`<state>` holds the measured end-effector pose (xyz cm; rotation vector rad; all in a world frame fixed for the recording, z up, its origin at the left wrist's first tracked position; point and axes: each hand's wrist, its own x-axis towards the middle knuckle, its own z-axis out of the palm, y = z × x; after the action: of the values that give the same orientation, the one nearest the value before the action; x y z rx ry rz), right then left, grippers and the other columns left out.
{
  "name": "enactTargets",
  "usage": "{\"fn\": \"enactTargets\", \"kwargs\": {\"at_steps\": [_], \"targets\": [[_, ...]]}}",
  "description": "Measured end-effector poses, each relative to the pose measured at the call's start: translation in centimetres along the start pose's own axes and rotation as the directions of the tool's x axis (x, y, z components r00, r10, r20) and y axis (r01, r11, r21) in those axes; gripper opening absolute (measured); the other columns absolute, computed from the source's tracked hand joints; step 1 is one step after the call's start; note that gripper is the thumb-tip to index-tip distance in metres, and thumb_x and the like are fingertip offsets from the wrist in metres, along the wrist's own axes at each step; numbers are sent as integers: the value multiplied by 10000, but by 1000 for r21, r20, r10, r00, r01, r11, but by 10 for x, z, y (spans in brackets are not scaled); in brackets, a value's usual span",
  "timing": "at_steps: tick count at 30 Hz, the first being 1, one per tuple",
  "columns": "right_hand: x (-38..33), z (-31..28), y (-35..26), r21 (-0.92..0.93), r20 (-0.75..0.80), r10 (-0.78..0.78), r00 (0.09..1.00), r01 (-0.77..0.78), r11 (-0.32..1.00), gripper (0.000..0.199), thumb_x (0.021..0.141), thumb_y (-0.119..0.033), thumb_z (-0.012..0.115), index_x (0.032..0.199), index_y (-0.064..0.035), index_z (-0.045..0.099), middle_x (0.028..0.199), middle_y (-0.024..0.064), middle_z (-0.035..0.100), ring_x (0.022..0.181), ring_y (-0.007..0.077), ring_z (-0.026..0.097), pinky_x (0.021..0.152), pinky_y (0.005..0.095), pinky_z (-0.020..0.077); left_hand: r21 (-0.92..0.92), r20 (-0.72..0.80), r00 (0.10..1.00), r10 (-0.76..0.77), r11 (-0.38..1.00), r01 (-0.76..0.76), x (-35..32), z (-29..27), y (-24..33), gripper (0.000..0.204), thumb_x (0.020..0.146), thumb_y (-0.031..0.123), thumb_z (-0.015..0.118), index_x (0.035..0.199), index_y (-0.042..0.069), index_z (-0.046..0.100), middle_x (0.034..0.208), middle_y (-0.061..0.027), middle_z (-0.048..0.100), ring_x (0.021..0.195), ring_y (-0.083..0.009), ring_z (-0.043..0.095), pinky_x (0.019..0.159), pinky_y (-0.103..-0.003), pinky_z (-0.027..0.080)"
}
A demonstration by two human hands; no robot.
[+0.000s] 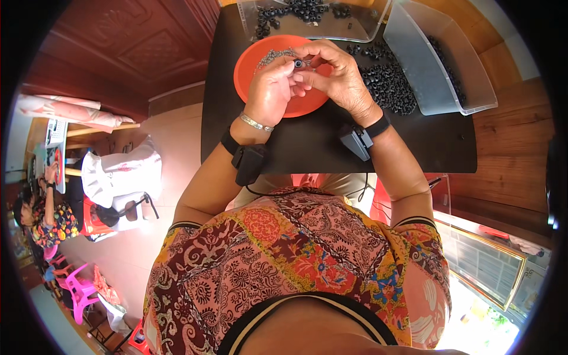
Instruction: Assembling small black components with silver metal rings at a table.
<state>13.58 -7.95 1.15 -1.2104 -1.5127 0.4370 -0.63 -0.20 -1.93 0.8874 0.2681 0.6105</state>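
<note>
Over an orange-red plate (244,83), both my hands are raised close together. My left hand (271,89) grips a small round black part (298,63) between thumb and fingers, its ring-shaped open end facing up. My right hand (340,77) is closed beside it, thumb and fingertips bent in at the black part; whatever lies between them is too small to make out. Small silvery metal pieces (273,57) lie on the plate, partly hidden by my hands.
Many small black parts (387,89) are heaped on the dark table (296,145) to the right. A clear bin (423,77) with black parts leans there; another clear bin (290,28) stands at the back. Another person (50,219) sits at far left, near pink plastic chairs (80,290).
</note>
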Motion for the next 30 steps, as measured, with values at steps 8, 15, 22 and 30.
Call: {"fn": "enactTargets", "kwargs": {"at_steps": [8,15,22,30], "targets": [[-2,2,4,-109,-23,-16,1000,13,994,240,770,10,680,1004,-26,641,991,58,611,858,133,595,722,258,503,-64,58,998,26,998,-22,1,-4,-1,184,897,186,476,970,37,554,850,-58,607,731,-175,599,644,-268,455],[0,1,3,-303,-21,-179,984,164,939,252,730,27,696,971,-28,646,930,50,615,821,148,602,733,264,503,-11,39,999,-4,1000,4,2,-3,0,186,893,190,485,967,35,557,842,-68,616,730,-176,602,637,-265,453],[-1,3,1,-182,-24,-50,998,45,982,240,728,28,700,954,-25,642,913,49,612,778,133,586,719,253,495,-80,69,997,-15,997,21,1,-4,0,206,897,189,482,980,19,563,865,-89,628,732,-180,599,632,-263,451],[-1,1,2,-205,-11,-62,998,58,977,224,747,19,697,960,-19,641,905,50,613,795,136,594,723,254,494,-30,34,999,-11,999,12,0,-4,1,217,896,198,483,978,15,564,832,-67,616,727,-178,601,640,-263,455]]}}
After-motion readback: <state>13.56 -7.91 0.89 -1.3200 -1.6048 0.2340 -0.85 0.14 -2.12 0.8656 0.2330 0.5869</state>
